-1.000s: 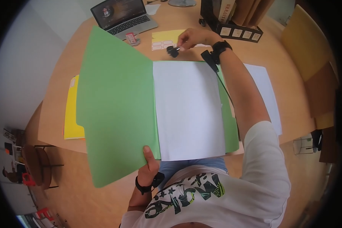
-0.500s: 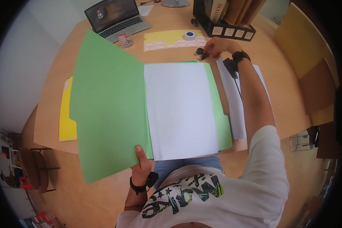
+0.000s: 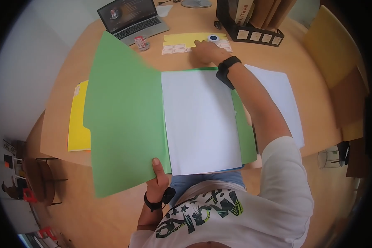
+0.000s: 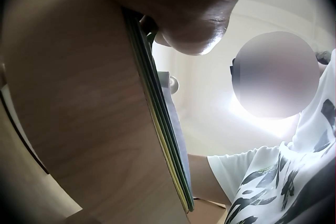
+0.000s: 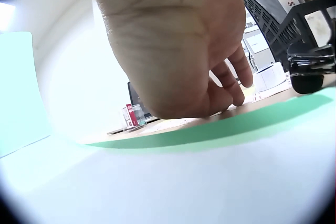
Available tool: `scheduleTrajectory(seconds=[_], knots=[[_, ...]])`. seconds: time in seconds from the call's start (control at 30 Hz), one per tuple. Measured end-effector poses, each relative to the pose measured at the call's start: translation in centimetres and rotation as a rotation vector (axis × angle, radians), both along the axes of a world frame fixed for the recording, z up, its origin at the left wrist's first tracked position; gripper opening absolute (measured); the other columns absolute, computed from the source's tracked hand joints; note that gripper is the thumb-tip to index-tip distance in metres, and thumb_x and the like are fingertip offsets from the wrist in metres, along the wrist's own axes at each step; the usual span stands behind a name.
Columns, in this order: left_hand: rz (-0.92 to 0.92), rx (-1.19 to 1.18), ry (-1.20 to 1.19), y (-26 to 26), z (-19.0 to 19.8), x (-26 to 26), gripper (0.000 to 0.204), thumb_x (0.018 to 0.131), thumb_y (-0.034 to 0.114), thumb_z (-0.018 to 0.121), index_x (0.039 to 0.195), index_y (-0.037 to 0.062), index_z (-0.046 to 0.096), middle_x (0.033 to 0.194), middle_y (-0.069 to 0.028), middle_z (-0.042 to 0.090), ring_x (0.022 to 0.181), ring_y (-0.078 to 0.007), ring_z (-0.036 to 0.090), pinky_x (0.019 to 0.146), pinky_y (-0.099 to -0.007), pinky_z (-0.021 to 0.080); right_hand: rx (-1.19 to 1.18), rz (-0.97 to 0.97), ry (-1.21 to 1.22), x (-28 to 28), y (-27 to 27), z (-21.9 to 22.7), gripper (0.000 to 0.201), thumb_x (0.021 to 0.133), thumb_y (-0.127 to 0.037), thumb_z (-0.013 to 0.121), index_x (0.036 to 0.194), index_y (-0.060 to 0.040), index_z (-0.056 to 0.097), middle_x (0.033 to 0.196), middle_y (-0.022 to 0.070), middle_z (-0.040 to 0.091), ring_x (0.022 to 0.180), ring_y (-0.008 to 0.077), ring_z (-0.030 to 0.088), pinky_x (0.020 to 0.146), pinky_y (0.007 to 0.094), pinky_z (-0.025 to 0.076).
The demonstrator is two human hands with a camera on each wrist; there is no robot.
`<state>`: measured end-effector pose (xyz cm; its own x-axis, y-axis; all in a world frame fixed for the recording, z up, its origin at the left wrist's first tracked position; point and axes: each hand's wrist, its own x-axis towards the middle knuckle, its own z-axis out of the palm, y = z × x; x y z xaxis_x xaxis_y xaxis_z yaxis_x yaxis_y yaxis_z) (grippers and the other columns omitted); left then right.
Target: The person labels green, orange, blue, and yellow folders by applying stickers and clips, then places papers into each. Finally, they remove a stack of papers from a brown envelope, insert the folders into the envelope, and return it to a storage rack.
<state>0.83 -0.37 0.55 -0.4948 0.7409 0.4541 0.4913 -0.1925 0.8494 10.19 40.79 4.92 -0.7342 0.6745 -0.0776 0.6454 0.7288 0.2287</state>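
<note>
My left hand [image 3: 156, 182] holds the raised left flap of an open green folder [image 3: 126, 111] near its bottom corner, thumb on top and fingers hidden beneath. White paper [image 3: 200, 124] lies on the folder's right side. My right hand [image 3: 208, 51] reaches past the folder's top edge, over the lower edge of a yellow sheet with white labels [image 3: 175, 40]. Its fingers [image 5: 228, 79] point loosely downward with nothing visible in them. Just beyond sits a white roll with a dark centre [image 3: 213, 38]. A shiny black binder clip [image 5: 310, 66] appears beside the hand in the right wrist view.
A laptop [image 3: 132, 20] stands at the back left, with a small red-and-white box [image 3: 140, 43] before it. A black organizer [image 3: 256, 37] holds books at the back right. White sheets [image 3: 279, 99] lie right of the folder, a yellow folder [image 3: 78, 124] left.
My right hand first held a black binder clip, set it down right of the label sheet, and has since moved left without it to the labels. The left hand keeps its hold on the flap.
</note>
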Motion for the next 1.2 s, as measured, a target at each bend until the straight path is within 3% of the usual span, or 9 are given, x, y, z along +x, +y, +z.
scheduleTrajectory(seconds=[0.27,0.37,0.43,0.57,0.67,0.87,0.97,1.1,1.2], knots=[[-0.064,-0.186,-0.098,-0.6,-0.6,-0.5,0.031,0.099,0.012,0.036,0.111,-0.0096,0.054,0.090,-0.0135,0.060,0.076,-0.0214,0.057,0.069,-0.0308,0.047,-0.050,0.045,0.117,1.1,-1.3,1.0,0.033,0.089,-0.009,0.046,0.120,-0.0070,0.059,0.117,0.0171,0.053,0.107,0.0342,0.055,0.089,0.0411,0.048],[-0.040,-0.021,0.040,0.1,0.4,-0.2,0.028,0.098,0.010,0.038,0.113,-0.0091,0.053,0.102,-0.0146,0.059,0.091,-0.0216,0.056,0.081,-0.0331,0.045,-0.054,0.039,0.088,0.6,0.4,0.0,0.038,0.088,-0.008,0.047,0.124,-0.0081,0.057,0.115,0.0176,0.054,0.103,0.0364,0.057,0.086,0.0418,0.048],[-0.054,-0.098,0.147,-0.2,0.0,-0.7,0.028,0.097,0.011,0.040,0.110,-0.0087,0.054,0.091,-0.0151,0.058,0.079,-0.0221,0.056,0.069,-0.0322,0.046,-0.091,-0.029,-0.032,0.3,0.5,0.7,0.040,0.089,-0.008,0.046,0.128,-0.0100,0.055,0.116,0.0172,0.055,0.103,0.0359,0.057,0.087,0.0409,0.048],[-0.079,-0.077,0.314,0.1,0.4,-0.4,0.029,0.092,0.011,0.047,0.115,-0.0052,0.056,0.097,-0.0201,0.060,0.082,-0.0268,0.059,0.070,-0.0331,0.049,-0.347,0.036,0.507,3.7,0.2,2.1,0.038,0.090,-0.012,0.049,0.127,-0.0069,0.056,0.117,0.0160,0.059,0.103,0.0291,0.059,0.088,0.0361,0.048],[-0.094,-0.009,0.672,1.2,2.6,0.5,0.056,0.070,0.004,0.054,0.126,0.0075,0.057,0.126,-0.0152,0.057,0.095,-0.0335,0.059,0.076,-0.0363,0.052,-0.523,0.004,0.756,6.6,0.4,3.4,0.038,0.091,-0.017,0.051,0.126,-0.0046,0.056,0.113,0.0125,0.062,0.102,0.0232,0.059,0.087,0.0312,0.046],[-0.099,-0.157,0.828,0.6,2.5,1.9,0.053,0.066,0.009,0.053,0.119,0.0098,0.061,0.122,-0.0126,0.058,0.103,-0.0329,0.055,0.078,-0.0413,0.045,-0.677,-0.123,1.096,9.6,-2.9,6.4,0.040,0.090,-0.020,0.054,0.125,-0.0019,0.056,0.105,0.0057,0.063,0.099,0.0151,0.056,0.089,0.0284,0.042],[-0.092,-0.167,0.862,0.5,2.0,2.2,0.048,0.068,0.018,0.058,0.115,0.0102,0.062,0.122,-0.0117,0.058,0.105,-0.0307,0.054,0.081,-0.0409,0.039,-0.509,0.285,0.868,7.7,-6.3,5.2,0.038,0.088,-0.016,0.052,0.126,-0.0116,0.056,0.108,0.0077,0.059,0.100,0.0196,0.056,0.088,0.0319,0.043],[-0.092,-0.173,0.864,0.6,1.9,2.3,0.049,0.068,0.017,0.057,0.116,0.0101,0.062,0.122,-0.0117,0.057,0.106,-0.0308,0.053,0.083,-0.0414,0.037,-0.125,0.498,0.288,3.2,-12.0,1.9,0.051,0.083,-0.005,0.048,0.132,-0.0174,0.051,0.099,0.0143,0.055,0.093,0.0304,0.057,0.081,0.0406,0.047],[-0.086,-0.167,0.870,0.7,1.7,2.4,0.053,0.066,0.015,0.055,0.118,0.0107,0.061,0.123,-0.0112,0.057,0.106,-0.0314,0.052,0.082,-0.0416,0.038,-0.029,0.535,0.237,1.7,-13.3,0.9,0.055,0.080,-0.004,0.049,0.133,-0.0161,0.049,0.098,0.0137,0.054,0.090,0.0303,0.057,0.077,0.0420,0.048]])
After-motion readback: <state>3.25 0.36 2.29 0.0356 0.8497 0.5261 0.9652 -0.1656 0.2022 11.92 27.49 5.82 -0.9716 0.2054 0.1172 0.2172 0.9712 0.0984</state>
